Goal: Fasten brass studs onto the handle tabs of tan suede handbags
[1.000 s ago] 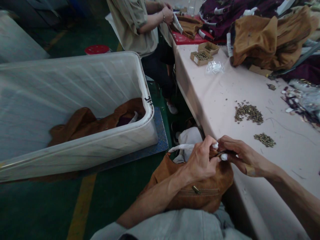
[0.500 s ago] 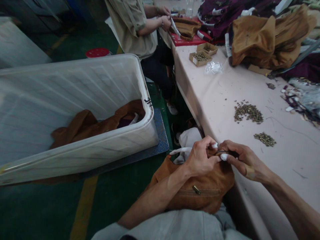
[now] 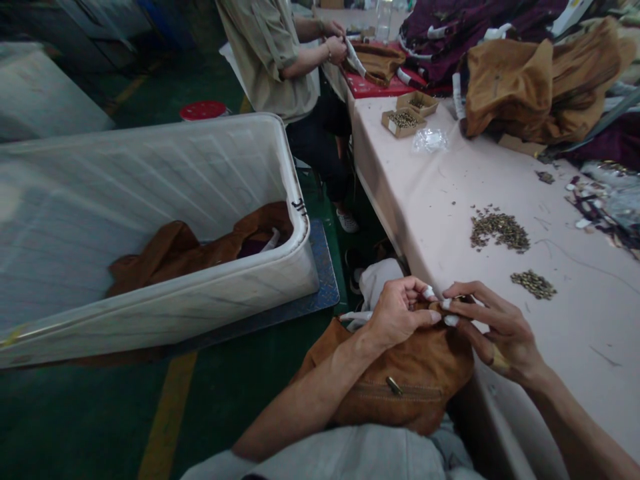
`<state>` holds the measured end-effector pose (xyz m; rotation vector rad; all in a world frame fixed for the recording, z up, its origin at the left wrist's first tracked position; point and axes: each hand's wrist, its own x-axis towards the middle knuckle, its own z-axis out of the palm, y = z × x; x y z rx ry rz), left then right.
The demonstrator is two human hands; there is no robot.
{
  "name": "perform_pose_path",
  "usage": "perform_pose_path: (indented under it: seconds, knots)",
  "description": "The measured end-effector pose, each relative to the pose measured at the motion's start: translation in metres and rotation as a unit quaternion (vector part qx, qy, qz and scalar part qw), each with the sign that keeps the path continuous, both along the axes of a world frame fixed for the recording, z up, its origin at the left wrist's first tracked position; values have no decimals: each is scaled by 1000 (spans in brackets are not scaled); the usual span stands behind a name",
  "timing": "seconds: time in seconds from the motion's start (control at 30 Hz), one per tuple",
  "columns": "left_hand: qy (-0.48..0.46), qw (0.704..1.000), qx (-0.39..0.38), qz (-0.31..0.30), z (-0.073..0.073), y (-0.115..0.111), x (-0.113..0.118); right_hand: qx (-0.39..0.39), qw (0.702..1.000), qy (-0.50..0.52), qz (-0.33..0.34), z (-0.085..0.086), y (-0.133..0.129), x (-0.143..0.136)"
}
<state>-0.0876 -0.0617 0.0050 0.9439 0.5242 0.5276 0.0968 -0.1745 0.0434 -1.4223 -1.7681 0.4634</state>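
A brown suede bag (image 3: 400,373) with a zip and a metal pull lies across my lap, against the table's edge. My left hand (image 3: 403,310) pinches the bag's upper edge or strap between thumb and fingers. Close beside it, my right hand (image 3: 493,327) has its white-wrapped fingertips closed on the same brown part. Any small piece between the fingertips is too small to make out. On the pink-covered table (image 3: 425,200), right of the bag, lie a larger pile of small brass-coloured pieces (image 3: 505,232) and a smaller pile (image 3: 534,285).
A large white bin (image 3: 250,273) holding brown bags stands at the left. Beyond it a person (image 3: 270,60) works at the table. Small boxes of metal pieces (image 3: 403,121), a clear plastic bag (image 3: 430,140) and brown bags (image 3: 530,87) lie farther back on the table.
My right hand has turned a little and its fingers have spread and shifted at the brown part. My left hand stays on it. The whole view has shifted slightly.
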Motion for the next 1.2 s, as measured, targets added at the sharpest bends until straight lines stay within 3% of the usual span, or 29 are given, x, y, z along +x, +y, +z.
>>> perform_pose_path:
  seconds: [0.47, 0.7, 1.03, 1.2]
  knots:
    - [28, 999, 0, 39, -9, -5, 6, -53, 996, 59, 26, -2, 9, -5]
    - [48, 996, 69, 9, 1, -1, 1, -74, 993, 93, 10, 0, 6, 0]
    - [36, 997, 75, 4, 2, 2, -1, 11, 999, -7, 48, -4, 0, 6]
    - [58, 976, 199, -66, 12, 11, -12, 16, 999, 25, 25, 1, -5, 12]
